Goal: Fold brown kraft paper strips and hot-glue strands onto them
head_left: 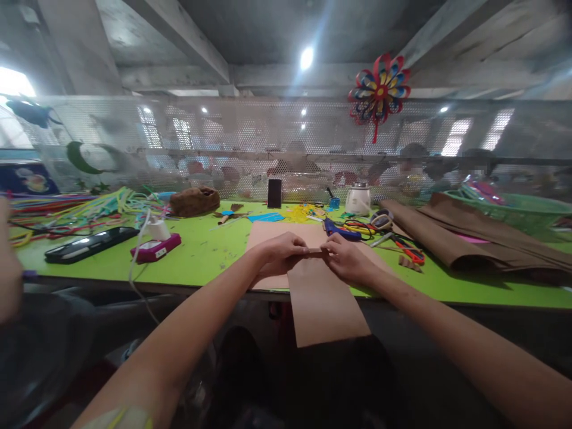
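A sheet of light brown paper [326, 310] hangs down over the table's front edge, its upper edge turned over into a narrow darker fold. My left hand [283, 249] pinches the left end of that fold between thumb and fingers. At the fold's right end, my right hand [347, 256] is closed on it in the same way. Under both hands lies a larger light brown sheet [268, 233], flat on the green table [210, 250]. Just beyond my right hand is a blue glue gun [342, 230].
To the right are a tool with orange handles [413, 252], small brown rolls [409, 264], a tape roll [381, 219] and large brown paper [429, 238]. Leftward are a purple power strip [156, 247], a black case [92, 243] and colourful strips [107, 205]. A phone [274, 193] stands behind.
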A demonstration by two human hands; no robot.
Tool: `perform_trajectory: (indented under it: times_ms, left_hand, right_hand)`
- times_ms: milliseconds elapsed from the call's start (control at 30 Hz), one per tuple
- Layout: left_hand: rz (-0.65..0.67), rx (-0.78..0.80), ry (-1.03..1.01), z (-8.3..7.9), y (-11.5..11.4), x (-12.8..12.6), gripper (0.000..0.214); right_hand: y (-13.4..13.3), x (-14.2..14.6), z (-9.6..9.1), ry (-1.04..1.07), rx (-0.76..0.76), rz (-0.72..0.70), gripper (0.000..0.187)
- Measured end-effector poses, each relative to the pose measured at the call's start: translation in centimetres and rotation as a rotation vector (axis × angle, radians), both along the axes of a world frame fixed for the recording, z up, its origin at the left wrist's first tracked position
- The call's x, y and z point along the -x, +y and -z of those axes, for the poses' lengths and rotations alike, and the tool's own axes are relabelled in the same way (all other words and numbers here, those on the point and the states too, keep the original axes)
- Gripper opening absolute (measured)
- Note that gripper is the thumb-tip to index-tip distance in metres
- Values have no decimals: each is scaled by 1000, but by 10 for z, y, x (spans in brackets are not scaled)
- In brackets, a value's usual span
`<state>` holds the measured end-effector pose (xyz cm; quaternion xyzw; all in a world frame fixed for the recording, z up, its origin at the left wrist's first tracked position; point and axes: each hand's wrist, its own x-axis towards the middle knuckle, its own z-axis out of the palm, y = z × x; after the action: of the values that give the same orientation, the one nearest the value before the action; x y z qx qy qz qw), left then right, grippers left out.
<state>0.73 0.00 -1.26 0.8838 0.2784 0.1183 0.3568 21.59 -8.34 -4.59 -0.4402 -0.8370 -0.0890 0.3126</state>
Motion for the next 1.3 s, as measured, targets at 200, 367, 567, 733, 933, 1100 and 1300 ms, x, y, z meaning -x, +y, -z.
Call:
perform_trajectory:
  times_ms: [200,367,567,733,933,1100,1300]
  left_hand:
    - [-3,-31,-19,0,-3,0,36]
    - [36,-165,17,-2,-5,0,35]
    - [44,-217,21,6,4,-3,32]
    - [68,-157,30,7,12,-1,35]
    - [75,-68,40,5,15,8,29]
    - [93,-60,27,8,18,8,28]
    - [111,-86,32,7,15,6,29]
  right_hand:
    - [23,-4,-16,277,322,-25,31]
    - [36,7,-24,187,510,-210,26]
    - [33,10,-9,368,635,-298,36]
    - [30,9,-4,565,748,-322,34]
    - [25,7,-4,616,821,-317,35]
    - [25,9,-11,471,811,-306,40]
    - [35,8,-10,364,757,-303,35]
